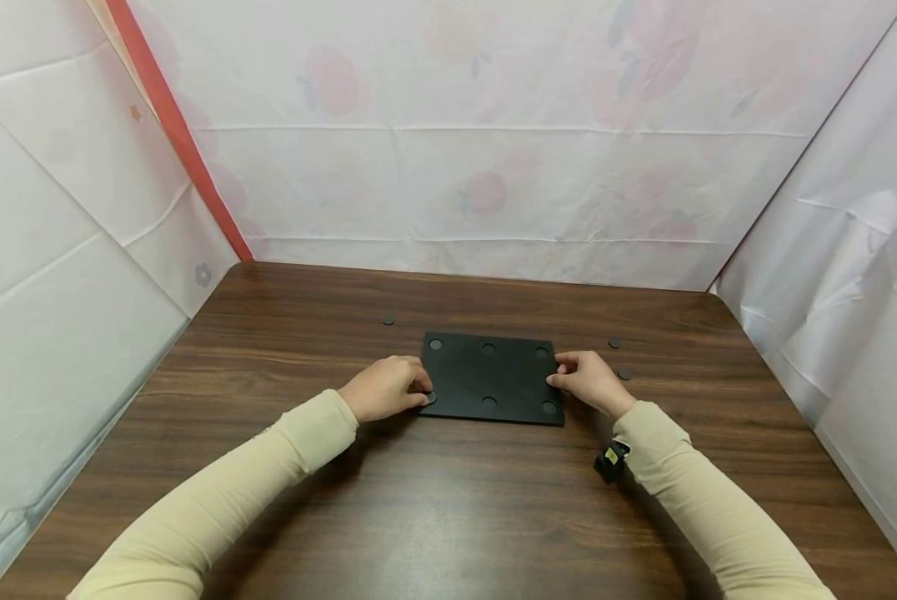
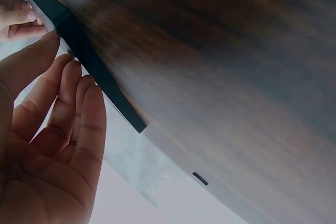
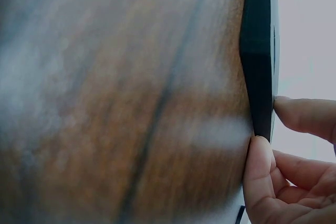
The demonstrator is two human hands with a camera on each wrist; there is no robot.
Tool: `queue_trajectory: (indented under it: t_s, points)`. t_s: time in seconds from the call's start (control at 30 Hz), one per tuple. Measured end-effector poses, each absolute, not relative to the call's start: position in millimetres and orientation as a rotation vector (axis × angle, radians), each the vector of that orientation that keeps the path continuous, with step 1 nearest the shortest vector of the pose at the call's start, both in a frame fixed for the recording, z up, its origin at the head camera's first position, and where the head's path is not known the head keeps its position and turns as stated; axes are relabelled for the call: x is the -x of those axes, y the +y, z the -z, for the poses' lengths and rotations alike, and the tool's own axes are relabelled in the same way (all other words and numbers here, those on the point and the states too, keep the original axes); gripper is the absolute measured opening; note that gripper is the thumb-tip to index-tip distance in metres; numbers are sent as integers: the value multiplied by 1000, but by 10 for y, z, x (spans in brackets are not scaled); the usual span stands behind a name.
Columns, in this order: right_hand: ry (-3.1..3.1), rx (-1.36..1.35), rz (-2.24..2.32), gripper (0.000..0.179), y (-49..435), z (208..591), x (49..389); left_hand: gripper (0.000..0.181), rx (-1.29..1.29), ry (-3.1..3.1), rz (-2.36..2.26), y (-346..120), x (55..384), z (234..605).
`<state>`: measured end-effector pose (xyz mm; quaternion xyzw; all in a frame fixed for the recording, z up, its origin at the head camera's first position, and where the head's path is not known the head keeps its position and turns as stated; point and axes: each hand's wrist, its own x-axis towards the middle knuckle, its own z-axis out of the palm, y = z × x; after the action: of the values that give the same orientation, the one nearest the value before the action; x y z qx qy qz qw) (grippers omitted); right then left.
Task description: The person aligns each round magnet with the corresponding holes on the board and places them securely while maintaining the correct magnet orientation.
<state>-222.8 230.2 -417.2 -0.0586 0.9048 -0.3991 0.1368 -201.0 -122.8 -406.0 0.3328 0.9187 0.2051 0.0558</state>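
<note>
A flat black rectangular board (image 1: 519,379) with several round recesses lies on the table. My left hand (image 1: 388,389) is at its near left corner, thumb and fingertips pinching a small black disc (image 1: 430,398) over the recess there. In the left wrist view, the left hand (image 2: 55,129) hides most of that disc. On the board's right edge, my right hand (image 1: 589,382) grips with the thumb on top and a finger against the side, as the right wrist view shows at the board's edge (image 3: 257,72). The far left recess (image 1: 436,344) looks filled by a disc.
One loose black disc (image 1: 388,320) lies beyond the board to the left. Two more, a farther disc (image 1: 614,342) and a nearer disc (image 1: 624,374), lie right of the board. The wooden table (image 1: 448,500) meets white patterned curtains (image 1: 448,192) behind and at both sides.
</note>
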Motion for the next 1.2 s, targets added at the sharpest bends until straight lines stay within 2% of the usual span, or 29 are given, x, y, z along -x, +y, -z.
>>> queue_trajectory:
  t_s: [0.6,1.2]
  points:
    - [2618,167,1161,54,2301,4169,2227,14,-986,2776,-634,-1218,2008,4037]
    - [2611,170,1173,53,2296,4173,2230,26,-941,2784,-781,-1317,2109,4004]
